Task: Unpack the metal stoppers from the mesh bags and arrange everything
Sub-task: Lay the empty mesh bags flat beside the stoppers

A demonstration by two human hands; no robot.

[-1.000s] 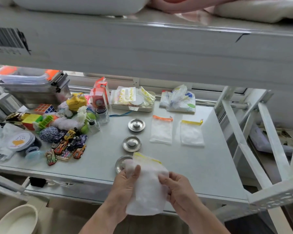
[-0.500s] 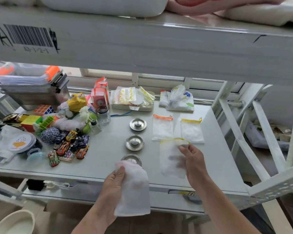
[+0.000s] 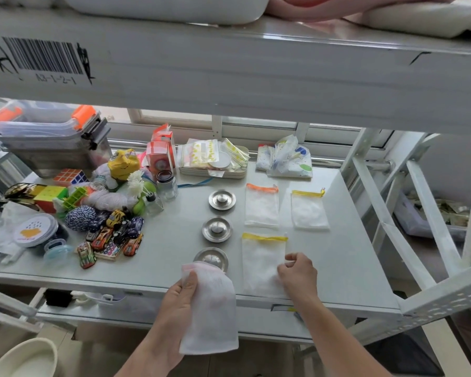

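Note:
Three round metal stoppers stand in a column on the grey shelf (image 3: 337,257): the far stopper (image 3: 222,200), the middle stopper (image 3: 217,229) and the near stopper (image 3: 211,259), partly hidden by the bag I hold. My left hand (image 3: 180,303) grips a white mesh bag with a pink top (image 3: 210,311) over the shelf's front edge. My right hand (image 3: 298,276) rests on the lower right corner of a flat yellow-topped mesh bag (image 3: 263,261). Behind it lie an orange-topped bag (image 3: 261,205) and another yellow-topped bag (image 3: 309,210).
Toy cars (image 3: 112,235), puzzle cubes (image 3: 70,176), yarn and small jars crowd the shelf's left half. A lidded bin (image 3: 46,142) stands at the back left, a tray of packets (image 3: 215,161) and a printed pouch (image 3: 288,159) at the back. An upper shelf beam (image 3: 229,72) overhangs; white frame struts (image 3: 392,213) rise on the right.
My hands separated two bags: my right hand carried the yellow-topped one right and laid it flat on the shelf. My left hand still holds the pink-topped bag.

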